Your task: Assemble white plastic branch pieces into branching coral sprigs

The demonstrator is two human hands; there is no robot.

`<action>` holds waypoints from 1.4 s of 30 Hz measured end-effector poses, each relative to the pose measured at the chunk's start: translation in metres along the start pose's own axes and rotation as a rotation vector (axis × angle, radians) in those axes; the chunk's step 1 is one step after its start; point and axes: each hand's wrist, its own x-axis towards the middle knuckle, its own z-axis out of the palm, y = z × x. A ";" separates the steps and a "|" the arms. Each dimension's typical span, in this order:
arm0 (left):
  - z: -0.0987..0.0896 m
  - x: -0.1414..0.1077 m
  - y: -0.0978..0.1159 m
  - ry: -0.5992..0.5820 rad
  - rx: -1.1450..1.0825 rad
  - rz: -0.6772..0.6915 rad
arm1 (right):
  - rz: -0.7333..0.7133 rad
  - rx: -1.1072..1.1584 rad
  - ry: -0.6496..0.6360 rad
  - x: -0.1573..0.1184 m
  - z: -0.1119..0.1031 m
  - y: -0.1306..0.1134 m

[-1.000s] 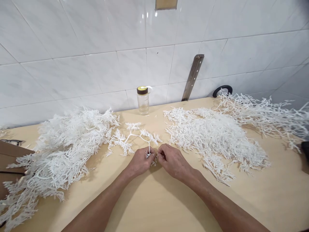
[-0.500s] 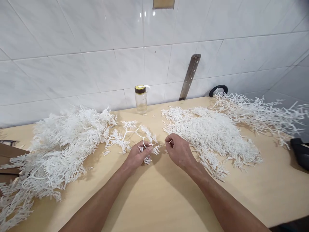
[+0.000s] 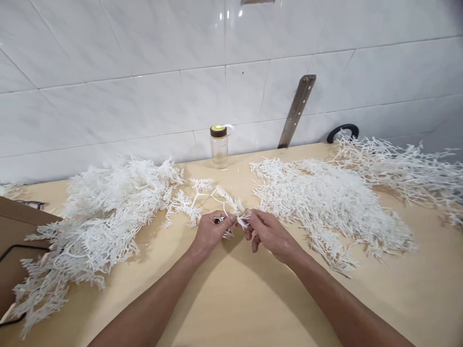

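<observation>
A white plastic branch (image 3: 198,195) with feathery sprigs lies over the tabletop in the middle, its near end raised between my two hands. My left hand (image 3: 211,234) pinches its stem between thumb and fingers. At the branch's right tip, the thumb and index finger of my right hand (image 3: 271,234) are closed on a small sprig (image 3: 243,220); the other fingers curl loosely below. Left of my hands is a big heap of similar feathery white branches (image 3: 115,212). On the right spreads a pile of loose small white sprigs (image 3: 325,207).
Bare white branches (image 3: 405,166) are heaped at the back right, by a black curved handle (image 3: 343,133). A clear bottle (image 3: 219,152) stands near the tiled wall, where a metal strip (image 3: 297,111) leans. A cardboard box (image 3: 21,241) is at the left edge.
My right hand has moved in to the left and now grips the sprig at the branch's tip. My left hand still holds the branch. The view has shifted slightly left.
</observation>
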 end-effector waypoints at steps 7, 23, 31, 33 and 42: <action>0.000 -0.004 0.004 -0.009 -0.027 -0.048 | -0.027 0.039 -0.063 0.000 -0.002 -0.001; 0.001 -0.001 -0.004 0.124 0.107 0.071 | -0.041 -0.179 0.080 0.005 -0.009 0.004; 0.001 -0.004 0.002 0.017 -0.074 -0.065 | -0.018 -0.231 0.094 0.007 -0.008 0.003; -0.001 -0.004 0.005 -0.065 -0.134 -0.111 | -0.014 -0.212 0.097 0.008 -0.008 0.004; -0.005 -0.004 0.009 -0.152 -0.149 -0.171 | -0.021 -0.188 0.090 0.007 -0.007 0.003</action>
